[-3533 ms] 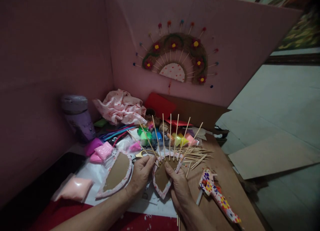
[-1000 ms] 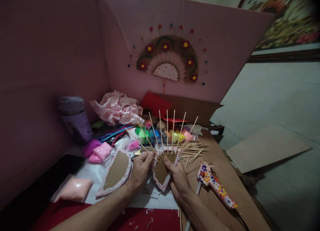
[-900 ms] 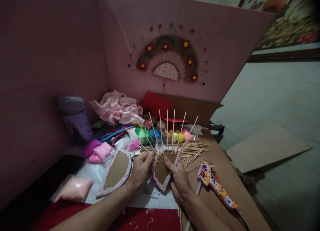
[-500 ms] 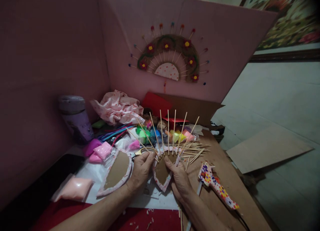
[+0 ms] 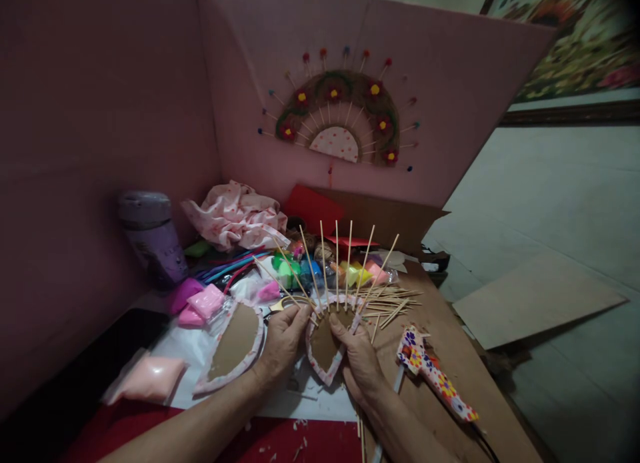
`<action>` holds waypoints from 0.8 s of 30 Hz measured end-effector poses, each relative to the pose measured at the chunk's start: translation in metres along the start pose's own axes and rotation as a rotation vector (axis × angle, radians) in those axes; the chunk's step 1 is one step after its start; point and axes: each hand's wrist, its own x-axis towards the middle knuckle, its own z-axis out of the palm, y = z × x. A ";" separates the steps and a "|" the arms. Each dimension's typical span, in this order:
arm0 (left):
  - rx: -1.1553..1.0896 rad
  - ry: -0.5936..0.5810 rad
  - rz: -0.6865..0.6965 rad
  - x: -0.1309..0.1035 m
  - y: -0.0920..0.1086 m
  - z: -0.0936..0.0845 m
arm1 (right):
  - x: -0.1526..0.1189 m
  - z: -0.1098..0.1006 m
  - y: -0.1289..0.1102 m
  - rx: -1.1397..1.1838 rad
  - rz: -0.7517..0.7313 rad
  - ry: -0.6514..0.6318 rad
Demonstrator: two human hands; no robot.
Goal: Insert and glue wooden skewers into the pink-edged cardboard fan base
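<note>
A teardrop-shaped cardboard piece point(image 5: 323, 349) with a fabric-wrapped rim points its tip toward me. Several thin wooden sticks point(image 5: 337, 263) fan out from its rounded far edge. My right hand point(image 5: 357, 356) grips the piece at its right side, thumb lying on the brown face. At the upper left edge, my left hand point(image 5: 287, 333) pinches the lower end of the leftmost stick point(image 5: 277, 279) against the rim. Left of that hand lies a second fabric-edged cardboard piece point(image 5: 235, 343), larger and flat on white paper point(image 5: 185, 376).
A flower-patterned glue gun point(image 5: 435, 376) lies at right on cardboard, near loose sticks point(image 5: 393, 303). Behind are bags of coloured clay point(image 5: 310, 273), crumpled pink fabric point(image 5: 237, 216) and a purple tumbler point(image 5: 155, 239). A decorated half-round fan point(image 5: 335, 116) hangs on the pink panel.
Almost nothing differs. Both hands keep the same hold on the cardboard piece and stick; the view has shifted very slightly.
</note>
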 end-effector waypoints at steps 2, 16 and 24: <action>0.005 0.007 0.007 0.000 0.000 0.000 | 0.000 -0.001 0.001 -0.004 0.003 -0.003; -0.028 0.001 0.001 0.001 -0.005 -0.002 | -0.001 0.003 -0.002 -0.024 -0.015 0.048; 0.005 -0.016 0.021 0.001 -0.004 -0.003 | -0.001 0.003 -0.002 -0.025 -0.009 0.071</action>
